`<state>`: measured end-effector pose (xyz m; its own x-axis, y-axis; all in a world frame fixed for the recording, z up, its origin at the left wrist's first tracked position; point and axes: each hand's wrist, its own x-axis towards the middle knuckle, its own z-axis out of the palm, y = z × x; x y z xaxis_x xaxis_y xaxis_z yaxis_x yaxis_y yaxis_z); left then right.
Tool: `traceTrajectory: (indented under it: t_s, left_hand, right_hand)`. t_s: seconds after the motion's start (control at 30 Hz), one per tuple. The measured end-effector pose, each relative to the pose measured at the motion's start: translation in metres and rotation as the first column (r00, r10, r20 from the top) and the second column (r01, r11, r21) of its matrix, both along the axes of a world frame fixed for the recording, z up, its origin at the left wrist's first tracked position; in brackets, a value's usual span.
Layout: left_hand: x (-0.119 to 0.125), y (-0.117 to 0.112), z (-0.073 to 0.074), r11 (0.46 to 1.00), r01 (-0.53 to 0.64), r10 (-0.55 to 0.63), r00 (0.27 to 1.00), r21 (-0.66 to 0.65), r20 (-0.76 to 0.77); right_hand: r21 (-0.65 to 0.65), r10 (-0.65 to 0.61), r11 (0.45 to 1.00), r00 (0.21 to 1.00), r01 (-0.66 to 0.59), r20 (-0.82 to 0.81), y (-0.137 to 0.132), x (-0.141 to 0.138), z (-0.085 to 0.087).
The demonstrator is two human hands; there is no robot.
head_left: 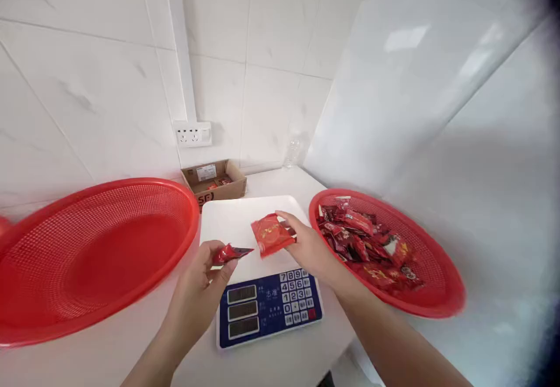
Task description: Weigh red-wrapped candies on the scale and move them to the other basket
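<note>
To the left of the hands, a large round red plastic basket (118,247) with mesh walls stands on the white bench (271,184). Beyond the left hand, a white wall socket (192,134) sits on the tiled wall, above an open-topped brown cardboard box (231,189) with a few small red packets lying inside.

The left hand (199,282) has its thumb and fingers pinched around a small red-and-dark shiny packet (227,253), seen nearly edge-on. Under both hands is a weighing scale (236,218) with a white pan; its blue panel (272,302) of displays and number keys faces the wearer. Just right of the left hand's packet, a flat, square red packet with gold print (269,234) is held over the pan by the right hand (308,247), fingers closed on its right side. Behind the right hand, a clear bottle (292,150) stands near the wall. Right of that hand, a second red mesh basket (443,282) holds a heap of mostly red, glossy packets (371,241).
</note>
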<state>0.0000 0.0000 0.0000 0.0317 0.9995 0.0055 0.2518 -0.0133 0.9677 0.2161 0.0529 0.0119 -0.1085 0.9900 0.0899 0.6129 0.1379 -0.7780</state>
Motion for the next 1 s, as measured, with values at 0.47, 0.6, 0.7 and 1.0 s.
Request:
traceTrajectory:
  t_s: [0.47, 0.6, 0.7, 1.0]
  left_hand:
    - [0.012, -0.006, -0.001, 0.98, 0.191, -0.176, 0.96, 0.048, -0.216]
    - [0.007, -0.001, -0.005, 0.993, 0.061, -0.028, 0.954, 0.101, -0.299]
    - [0.001, 0.003, -0.008, 0.979, 0.078, 0.03, 0.859, 0.189, -0.512]
    - [-0.007, 0.008, -0.017, 0.914, 0.247, 0.044, 0.729, 0.323, -0.683]
  right_hand:
    - [-0.021, 0.334, 0.94, 0.929, -0.342, -0.158, -0.047, -0.032, 0.019]
    - [0.058, 0.263, 0.964, 0.963, -0.26, -0.056, -0.037, -0.037, 0.009]
    - [0.17, 0.174, 0.965, 0.973, -0.2, 0.154, -0.034, -0.031, 0.005]
    - [0.19, 0.144, 0.945, 0.861, -0.266, 0.488, -0.039, -0.001, -0.013]
